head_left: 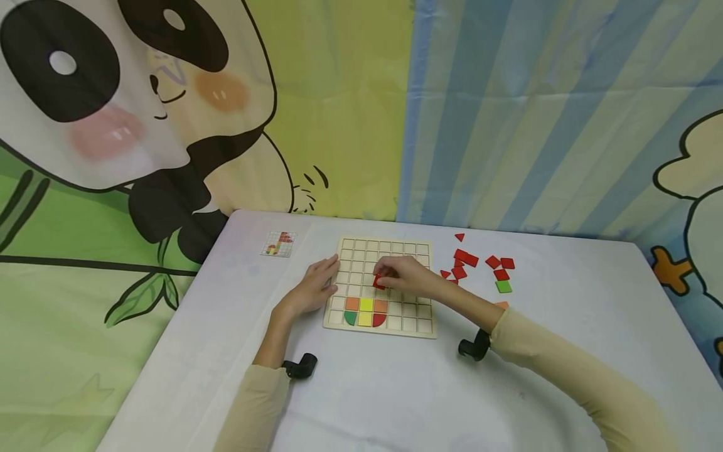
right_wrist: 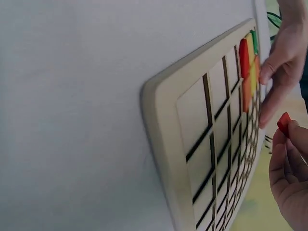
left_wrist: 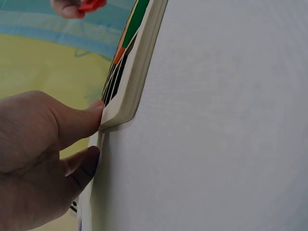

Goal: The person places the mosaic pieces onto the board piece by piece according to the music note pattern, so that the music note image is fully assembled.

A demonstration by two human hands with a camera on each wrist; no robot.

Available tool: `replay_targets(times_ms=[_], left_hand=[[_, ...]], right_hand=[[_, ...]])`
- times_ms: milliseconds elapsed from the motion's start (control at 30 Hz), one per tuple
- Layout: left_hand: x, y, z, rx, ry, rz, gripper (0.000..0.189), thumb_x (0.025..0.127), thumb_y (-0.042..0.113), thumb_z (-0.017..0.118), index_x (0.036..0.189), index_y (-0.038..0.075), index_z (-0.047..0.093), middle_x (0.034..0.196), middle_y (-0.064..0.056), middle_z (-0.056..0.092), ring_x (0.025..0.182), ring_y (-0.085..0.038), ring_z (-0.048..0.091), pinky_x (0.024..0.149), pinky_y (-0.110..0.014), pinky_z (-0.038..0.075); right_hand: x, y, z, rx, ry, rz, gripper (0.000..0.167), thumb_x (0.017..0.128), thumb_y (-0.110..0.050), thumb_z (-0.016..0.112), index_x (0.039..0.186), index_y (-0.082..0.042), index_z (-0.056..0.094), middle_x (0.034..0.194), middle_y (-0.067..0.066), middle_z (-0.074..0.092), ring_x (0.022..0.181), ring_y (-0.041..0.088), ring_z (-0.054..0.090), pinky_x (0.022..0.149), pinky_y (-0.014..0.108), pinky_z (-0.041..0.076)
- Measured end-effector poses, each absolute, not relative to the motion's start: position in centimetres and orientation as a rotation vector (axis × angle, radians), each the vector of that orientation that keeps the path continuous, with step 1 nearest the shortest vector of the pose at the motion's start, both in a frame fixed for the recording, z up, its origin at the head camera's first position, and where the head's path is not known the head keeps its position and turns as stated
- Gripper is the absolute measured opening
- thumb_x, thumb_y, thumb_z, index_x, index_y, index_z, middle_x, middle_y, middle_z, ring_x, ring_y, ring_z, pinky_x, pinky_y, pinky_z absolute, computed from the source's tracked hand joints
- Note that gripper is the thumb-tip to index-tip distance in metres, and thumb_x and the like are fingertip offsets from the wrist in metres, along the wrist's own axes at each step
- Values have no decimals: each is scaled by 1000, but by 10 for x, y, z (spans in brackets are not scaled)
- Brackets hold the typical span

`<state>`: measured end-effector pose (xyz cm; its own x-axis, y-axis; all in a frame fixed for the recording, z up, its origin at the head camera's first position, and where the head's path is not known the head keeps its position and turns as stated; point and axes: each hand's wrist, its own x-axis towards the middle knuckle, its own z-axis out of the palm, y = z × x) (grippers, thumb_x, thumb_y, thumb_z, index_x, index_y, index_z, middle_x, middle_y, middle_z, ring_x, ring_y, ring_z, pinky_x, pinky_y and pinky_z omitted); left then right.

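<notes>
The right hand (head_left: 402, 275) pinches a small red piece (right_wrist: 284, 124) between thumb and fingertips, and in the right wrist view that piece hangs clear of the gridded board (head_left: 415, 323), not touching it. Seen from the head, the piece lies at the far left of the right hand, at its fingertips, over bare cells just beyond the pieces already set in the board, roughly in line with their right-hand column; exactly which cell it hangs above, and whether it has a longer axis, cannot be told. The right hand is plainly the nearer one. The left hand (head_left: 310, 289) lies along the board's left edge with fingers extended, its thumb on the rim in the left wrist view, apart from the red piece. The board's long side runs away from the person. Near its close edge sit two yellow squares (head_left: 366, 305) in a column, flanked by orange squares (head_left: 353, 304) in the farther row and by a green quarter-round (head_left: 351, 318) and a red quarter-round (head_left: 379, 320) in the nearer one. Right of the board, loose red pieces (head_left: 465, 257) and a green square (head_left: 503, 287) lie on the white surface (head_left: 395, 389), with an orange piece (head_left: 502, 305) partly hidden by the right arm. A small pattern card (head_left: 279, 243) lies beyond the left hand, left of the board.
</notes>
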<state>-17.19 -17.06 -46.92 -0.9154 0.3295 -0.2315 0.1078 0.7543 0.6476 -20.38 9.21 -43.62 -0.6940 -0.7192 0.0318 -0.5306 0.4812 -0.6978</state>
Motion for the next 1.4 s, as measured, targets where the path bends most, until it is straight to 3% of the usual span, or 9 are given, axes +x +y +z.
replay_targets(times_ms=[433, 733, 933, 1167, 1400], left_hand=[[-173, -172, -471, 345, 2620, 935, 61, 100, 16, 50, 154, 9, 23, 165, -1, 12, 153, -28, 5, 123, -50, 16], [-172, -171, -470, 324, 2618, 936, 60, 100, 16, 51, 154, 8, 24, 165, -1, 12, 153, -27, 5, 123, -50, 15], [-172, -170, -468, 321, 2617, 934, 60, 100, 15, 51, 154, 9, 24, 165, -1, 12, 153, -27, 5, 123, -50, 16], [-173, -172, -470, 330, 2626, 920, 61, 100, 15, 51, 154, 9, 24, 165, -1, 12, 153, -28, 6, 123, -50, 17], [-174, -172, -472, 331, 2616, 926, 61, 100, 15, 51, 154, 10, 23, 165, 0, 11, 153, -27, 5, 123, -49, 16]], right_hand=[[-201, 55, -444, -1242, 2532, -705, 6, 90, -10, 67, 94, -5, 68, 91, 6, 65, 77, 12, 56, 70, 20, 49], [-199, 54, -447, -1249, 2556, -626, 12, 90, -13, 67, 98, -5, 72, 91, 6, 67, 80, 13, 58, 73, 20, 51], [-197, 54, -448, -1289, 2576, -581, 7, 90, -8, 67, 83, -6, 69, 81, 4, 62, 71, 11, 55, 65, 17, 48], [-189, 72, -441, -1310, 2616, -680, 16, 91, -6, 65, 103, -3, 74, 91, 7, 66, 78, 14, 60, 69, 18, 51], [-175, 142, -434, -1033, 2743, -760, 23, 87, -8, 70, 110, -3, 71, 94, 5, 65, 78, 11, 58, 66, 20, 52]])
